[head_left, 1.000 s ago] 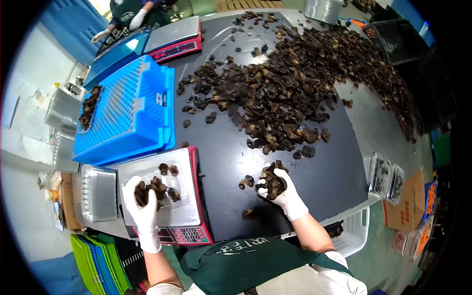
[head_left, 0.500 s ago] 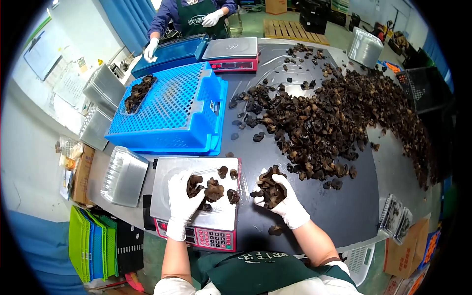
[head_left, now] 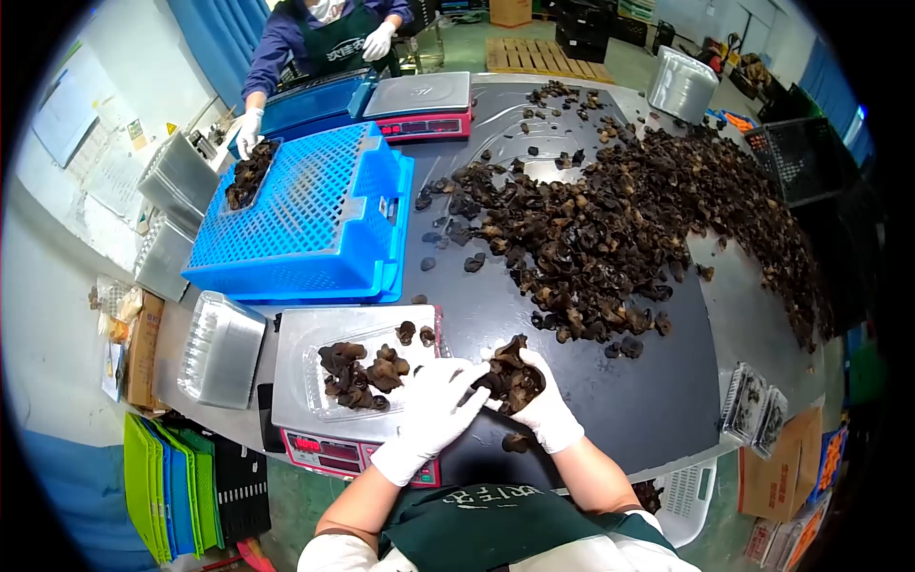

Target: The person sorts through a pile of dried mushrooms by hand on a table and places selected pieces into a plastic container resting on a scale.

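My right hand (head_left: 548,405), in a white glove, is closed around a clump of dark brown wood ear mushrooms (head_left: 518,381) above the dark mat. Across the scale's right edge reaches my left hand (head_left: 440,405), also gloved, its fingers stretched out and the tips at the clump's left side. Whether they pinch a piece is hard to see. On the scale (head_left: 290,381) sits a clear plastic tray (head_left: 317,396) with several wood ears (head_left: 355,377) in it. Two small pieces (head_left: 407,333) lie near the plate's upper right. My left hand hides part of the keypad.
A large wood ear heap (head_left: 591,238) spreads over the table's right side. Beyond my scale stands an upturned blue crate (head_left: 286,214) bearing a filled tray (head_left: 250,176); a co-worker's gloved hand (head_left: 250,132) touches it. Stacked clear trays (head_left: 224,348) stand at left.
My left hand has left the tray on the scale and moved right to the clump in my right hand. The co-worker's hand has come down to the filled tray on the crate.
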Demonstrator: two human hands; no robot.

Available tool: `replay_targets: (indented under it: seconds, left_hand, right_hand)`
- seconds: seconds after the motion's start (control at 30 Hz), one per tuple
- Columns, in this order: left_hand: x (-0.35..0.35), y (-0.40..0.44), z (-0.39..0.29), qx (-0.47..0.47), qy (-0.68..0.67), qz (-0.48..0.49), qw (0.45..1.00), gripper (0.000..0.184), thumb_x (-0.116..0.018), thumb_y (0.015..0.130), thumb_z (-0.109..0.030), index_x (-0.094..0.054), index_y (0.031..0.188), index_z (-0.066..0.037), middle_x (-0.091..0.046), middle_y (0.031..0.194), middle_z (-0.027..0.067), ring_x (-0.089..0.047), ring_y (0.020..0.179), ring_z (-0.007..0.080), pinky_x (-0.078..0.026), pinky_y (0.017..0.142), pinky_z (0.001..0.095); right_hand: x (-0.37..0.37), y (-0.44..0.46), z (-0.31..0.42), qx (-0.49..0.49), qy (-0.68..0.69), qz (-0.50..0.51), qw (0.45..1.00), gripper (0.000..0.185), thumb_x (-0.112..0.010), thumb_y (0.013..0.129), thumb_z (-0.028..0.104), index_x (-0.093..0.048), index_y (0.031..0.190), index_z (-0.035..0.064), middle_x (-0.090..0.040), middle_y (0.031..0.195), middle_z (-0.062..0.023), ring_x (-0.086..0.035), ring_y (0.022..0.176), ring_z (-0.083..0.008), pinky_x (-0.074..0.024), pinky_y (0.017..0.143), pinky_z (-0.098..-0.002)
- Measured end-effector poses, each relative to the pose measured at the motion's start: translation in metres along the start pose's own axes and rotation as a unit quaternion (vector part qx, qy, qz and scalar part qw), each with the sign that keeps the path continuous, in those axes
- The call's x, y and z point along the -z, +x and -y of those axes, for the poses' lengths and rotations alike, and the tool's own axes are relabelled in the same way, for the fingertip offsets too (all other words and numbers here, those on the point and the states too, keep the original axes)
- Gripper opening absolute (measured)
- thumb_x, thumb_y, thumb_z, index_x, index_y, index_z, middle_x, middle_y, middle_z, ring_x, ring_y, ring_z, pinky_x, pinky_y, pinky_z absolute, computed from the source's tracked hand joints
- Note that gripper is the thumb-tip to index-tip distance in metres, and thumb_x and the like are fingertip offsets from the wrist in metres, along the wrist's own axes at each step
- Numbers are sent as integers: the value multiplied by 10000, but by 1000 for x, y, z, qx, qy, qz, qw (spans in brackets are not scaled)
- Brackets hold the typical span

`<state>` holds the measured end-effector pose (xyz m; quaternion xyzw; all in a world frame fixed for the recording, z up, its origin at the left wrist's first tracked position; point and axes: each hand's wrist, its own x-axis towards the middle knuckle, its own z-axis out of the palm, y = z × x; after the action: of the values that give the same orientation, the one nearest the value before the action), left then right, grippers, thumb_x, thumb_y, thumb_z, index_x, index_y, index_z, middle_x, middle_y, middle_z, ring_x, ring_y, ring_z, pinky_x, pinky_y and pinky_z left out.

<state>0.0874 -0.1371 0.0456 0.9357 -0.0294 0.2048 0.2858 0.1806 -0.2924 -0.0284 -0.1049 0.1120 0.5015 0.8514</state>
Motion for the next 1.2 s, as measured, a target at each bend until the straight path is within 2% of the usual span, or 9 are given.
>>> replay_targets:
  seconds: [0.33,0.5,0.57,0.6,0.63,0.73,0.83,0.97,1.2]
  left_hand:
    - [-31,-2,-3,169,-281,6,945,244,-699,797,14,-626,1024,-41,-624,958,49,-626,782,110,-520,713,240]
    - [-13,1,8,330,-514,54,790,280,-619,838,-47,-553,1105,4,-601,1091,109,-644,919,190,-554,791,306]
    - [-10,4,5,277,-772,64,568,364,-609,833,-76,-515,1175,-1,-572,1156,159,-641,928,217,-559,805,338]
    - [-12,4,1,299,-775,50,555,427,-611,823,-70,-482,1225,-7,-594,1117,170,-649,894,244,-554,802,346]
    - [-15,5,0,300,-775,48,555,427,-611,823,-70,-482,1225,-7,-594,1117,170,-649,894,244,-554,802,346]
    - [-29,11,-8,300,-462,117,826,488,-632,826,-24,-467,1286,-26,-643,1002,119,-658,870,218,-536,792,314]
    - [-40,12,-17,184,-318,64,928,251,-678,830,-36,-648,1078,-8,-676,948,84,-642,863,138,-520,764,281]
    - [-26,3,-9,179,-239,14,954,162,-669,837,-40,-680,994,-4,-686,918,81,-652,832,159,-512,763,274]
    - [63,-24,44,179,-21,-216,960,173,-686,781,-2,-666,951,-24,-638,888,105,-632,824,221,-503,752,308]
  right_hand:
    - [23,-23,11,16,17,24,999,415,-592,896,317,-558,1248,101,-477,1396,-163,-481,1249,-387,-381,1034,-617]
    - [12,-31,14,-7,56,39,998,392,-581,905,305,-566,1240,103,-486,1392,-155,-502,1219,-389,-346,1061,-617]
    - [10,-33,14,18,25,-14,999,383,-588,898,290,-567,1228,97,-524,1350,-149,-534,1176,-383,-373,1042,-611]
    - [12,-33,14,16,24,-14,999,383,-588,898,290,-567,1228,97,-524,1350,-149,-534,1176,-383,-373,1042,-611]
    - [15,-32,15,4,20,1,1000,368,-591,896,277,-569,1217,99,-545,1321,-143,-553,1154,-366,-395,1025,-605]
    - [16,-35,12,-1,-7,-28,1000,344,-597,894,257,-570,1198,97,-585,1257,-134,-584,1115,-331,-441,987,-586]
    - [8,-40,6,19,-36,-85,996,329,-612,893,247,-571,1173,79,-621,1180,-133,-603,1084,-292,-492,944,-540]
    - [20,-30,13,-41,-9,8,999,294,-632,887,252,-584,1120,78,-627,1057,-95,-608,937,-284,-530,766,-422]
    - [-28,8,2,53,-152,-59,985,333,-673,866,173,-571,1162,59,-605,1028,-73,-585,849,-183,-489,667,-303]
